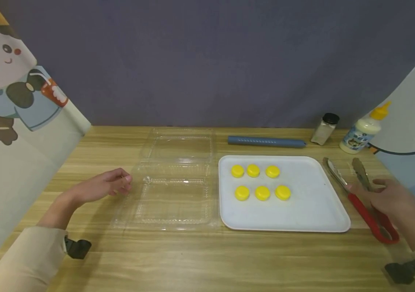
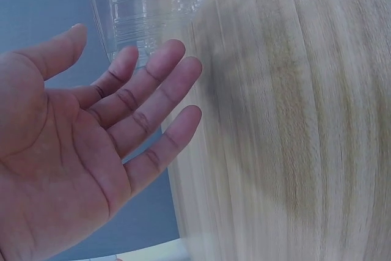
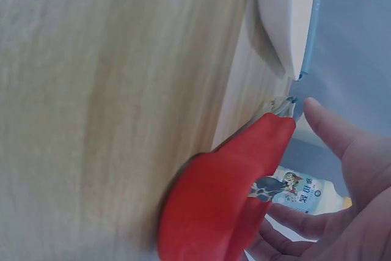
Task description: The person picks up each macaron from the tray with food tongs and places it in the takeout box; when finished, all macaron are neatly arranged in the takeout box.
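Tray (image 1: 313, 198) between tongs (image 1: 362, 211), container (image 1: 172, 198); bottle (image 1: 360, 134), jar (image 1: 324, 132) beyond.

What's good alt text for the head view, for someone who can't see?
A right hand is at red-handled tongs, right of a white tray of six yellow discs. An empty left hand is beside an open clear box; at the back of the table are a jar, a bottle and a blue rod.

A label (image 1: 355, 138) is carried by the squeeze bottle (image 1: 371, 125), positioned beyond the right hand (image 1: 393, 200). Large characters are printed on it but cannot be read with certainty. Pale marks (image 1: 256, 140) are borne by the blue bar (image 1: 287, 142), beyond and left of that hand; these cannot be resolved.
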The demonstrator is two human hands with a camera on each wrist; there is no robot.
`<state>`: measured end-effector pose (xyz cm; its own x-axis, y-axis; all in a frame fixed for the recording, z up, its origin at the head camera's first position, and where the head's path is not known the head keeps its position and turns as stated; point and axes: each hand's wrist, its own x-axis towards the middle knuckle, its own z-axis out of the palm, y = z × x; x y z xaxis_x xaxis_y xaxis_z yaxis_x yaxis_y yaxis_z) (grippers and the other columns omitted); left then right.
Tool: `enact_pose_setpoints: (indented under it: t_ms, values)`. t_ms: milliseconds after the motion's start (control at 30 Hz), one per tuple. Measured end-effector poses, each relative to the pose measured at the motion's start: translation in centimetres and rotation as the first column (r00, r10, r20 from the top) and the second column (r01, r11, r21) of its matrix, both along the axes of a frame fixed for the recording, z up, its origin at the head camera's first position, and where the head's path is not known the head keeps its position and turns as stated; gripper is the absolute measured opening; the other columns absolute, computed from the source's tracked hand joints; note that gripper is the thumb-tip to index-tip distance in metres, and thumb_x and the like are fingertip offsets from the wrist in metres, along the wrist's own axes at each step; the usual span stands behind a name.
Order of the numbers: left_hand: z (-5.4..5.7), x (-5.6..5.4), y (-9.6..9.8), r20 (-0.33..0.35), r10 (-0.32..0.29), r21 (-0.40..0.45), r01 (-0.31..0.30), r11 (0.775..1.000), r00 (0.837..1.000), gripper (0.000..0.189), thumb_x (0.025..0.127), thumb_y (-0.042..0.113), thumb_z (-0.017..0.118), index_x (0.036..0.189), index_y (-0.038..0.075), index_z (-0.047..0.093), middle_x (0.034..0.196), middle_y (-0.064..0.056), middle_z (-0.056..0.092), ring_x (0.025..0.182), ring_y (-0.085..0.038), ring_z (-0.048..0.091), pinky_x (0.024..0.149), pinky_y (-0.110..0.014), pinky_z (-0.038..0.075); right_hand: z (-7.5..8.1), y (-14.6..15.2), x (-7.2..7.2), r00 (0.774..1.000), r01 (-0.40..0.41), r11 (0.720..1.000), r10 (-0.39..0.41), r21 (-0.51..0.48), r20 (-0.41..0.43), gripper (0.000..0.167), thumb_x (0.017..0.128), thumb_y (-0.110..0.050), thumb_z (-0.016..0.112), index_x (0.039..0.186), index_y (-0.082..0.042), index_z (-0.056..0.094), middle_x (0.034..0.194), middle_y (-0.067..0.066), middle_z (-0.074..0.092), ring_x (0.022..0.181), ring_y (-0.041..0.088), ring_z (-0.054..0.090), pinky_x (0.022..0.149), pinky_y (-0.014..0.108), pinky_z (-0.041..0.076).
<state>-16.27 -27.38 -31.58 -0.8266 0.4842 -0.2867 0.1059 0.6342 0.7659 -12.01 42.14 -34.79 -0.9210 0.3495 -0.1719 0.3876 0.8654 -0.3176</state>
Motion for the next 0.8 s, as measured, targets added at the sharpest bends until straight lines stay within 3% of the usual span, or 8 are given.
enact_pose_setpoints:
  t_ms: [300,500,800]
  values:
    - [0.0,-0.1,0.1,-0.004,-0.023,0.001,0.023,1.000,1.000,0.036,0.113,0.027,0.036,0.121,-0.005,0.050,0.116,-0.015,0.060,0.112,-0.033,0.062,0.093,-0.050,0.048,-0.2,0.5,-0.2,0.998,-0.034,0.999,0.034,-0.013,0.054,0.112,0.091,-0.069,0.058,0.135,0.030,0.032,0.128,0.045,0.050,0.106,0.062,0.053,0.077,0.057,0.051]
    - [-0.1,-0.2,0.0,-0.003,-0.020,-0.012,0.020,1.000,1.000,0.036,0.112,0.028,0.037,0.121,-0.004,0.051,0.115,-0.015,0.061,0.111,-0.031,0.062,0.093,-0.049,0.048,-0.4,1.0,-0.5,0.993,-0.046,0.999,0.048,-0.014,0.107,0.111,0.088,-0.072,0.060,0.128,0.030,0.036,0.097,0.038,0.060,0.081,0.041,0.063,0.061,0.041,0.052]
    - [0.0,-0.2,0.3,0.009,-0.019,-0.025,0.019,1.000,1.000,0.036,0.112,0.029,0.039,0.121,-0.003,0.051,0.115,-0.013,0.060,0.107,-0.026,0.061,0.091,-0.046,0.047,-0.2,1.0,-0.6,0.983,-0.111,0.994,0.113,-0.018,0.148,0.105,0.089,-0.073,0.057,0.114,0.027,0.042,0.083,0.026,0.057,0.074,0.034,0.058,0.057,0.037,0.049]
